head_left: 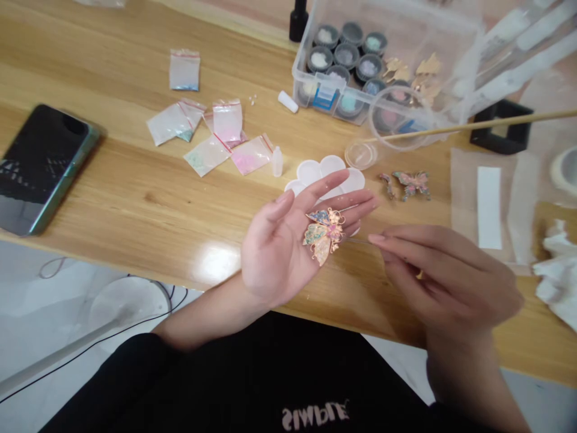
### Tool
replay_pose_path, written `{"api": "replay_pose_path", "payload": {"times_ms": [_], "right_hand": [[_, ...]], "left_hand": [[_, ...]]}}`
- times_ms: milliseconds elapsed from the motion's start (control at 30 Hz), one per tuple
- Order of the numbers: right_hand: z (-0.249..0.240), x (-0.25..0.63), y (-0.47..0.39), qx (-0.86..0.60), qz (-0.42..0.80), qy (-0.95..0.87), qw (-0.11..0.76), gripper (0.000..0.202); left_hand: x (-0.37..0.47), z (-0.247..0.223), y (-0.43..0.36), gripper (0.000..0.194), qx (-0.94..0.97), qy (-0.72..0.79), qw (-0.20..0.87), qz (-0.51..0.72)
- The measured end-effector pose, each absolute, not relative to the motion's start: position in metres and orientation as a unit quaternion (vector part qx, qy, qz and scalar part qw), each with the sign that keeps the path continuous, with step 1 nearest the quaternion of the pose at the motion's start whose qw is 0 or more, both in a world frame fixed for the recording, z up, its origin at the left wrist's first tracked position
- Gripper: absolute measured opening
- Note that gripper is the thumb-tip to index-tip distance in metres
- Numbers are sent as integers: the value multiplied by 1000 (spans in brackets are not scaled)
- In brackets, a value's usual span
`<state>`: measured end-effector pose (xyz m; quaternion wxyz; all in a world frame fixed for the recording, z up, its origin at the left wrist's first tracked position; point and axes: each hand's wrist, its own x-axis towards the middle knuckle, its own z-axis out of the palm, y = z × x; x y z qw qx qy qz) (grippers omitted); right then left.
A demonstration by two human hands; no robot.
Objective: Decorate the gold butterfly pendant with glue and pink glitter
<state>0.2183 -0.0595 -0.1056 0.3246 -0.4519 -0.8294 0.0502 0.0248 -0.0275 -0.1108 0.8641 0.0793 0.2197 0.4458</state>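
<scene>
Palm up, the left hand (286,246) lies spread and slightly cupped, its fingers extended, with a gold-edged winged ornament (323,234) resting on the palm near the base of the fingers. Blue, green, pink and pale fills show between the ornament's gold outlines. Opposite, the right hand (451,273) pinches a slim tool (358,240) between thumb and fingers, its tip pointing at the ornament's right edge; whether the two touch, I cannot tell.

Just behind the left fingers, and partly hidden by them, sits a white flower-shaped palette (311,171). To its right are a small clear dish (360,155) and, nearer the right hand, a coloured butterfly piece (412,184) with a smaller fragment (386,186) beside it. Left of the palette, a little dropper bottle (276,162) stands near a cluster of zip bags (207,154) holding green and pink contents.

Farther back, a clear plastic box (304,84) contains dark round pots (347,55) and gold shapes (426,75). A thin wooden stick (478,124) crosses in front of a black holder (500,135). At the right lie a white strip (489,207) and crumpled tissue (559,279); at the far left, a phone (40,162) rests on the wooden table (135,222).
</scene>
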Motion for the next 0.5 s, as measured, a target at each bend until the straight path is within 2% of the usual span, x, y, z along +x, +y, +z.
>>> {"api": "replay_pose_path", "payload": {"times_ms": [500], "right_hand": [[-104, 218, -61, -468, 46, -821, 323, 43]], "left_hand": [[26, -111, -27, 65, 81, 218, 864, 446]]}}
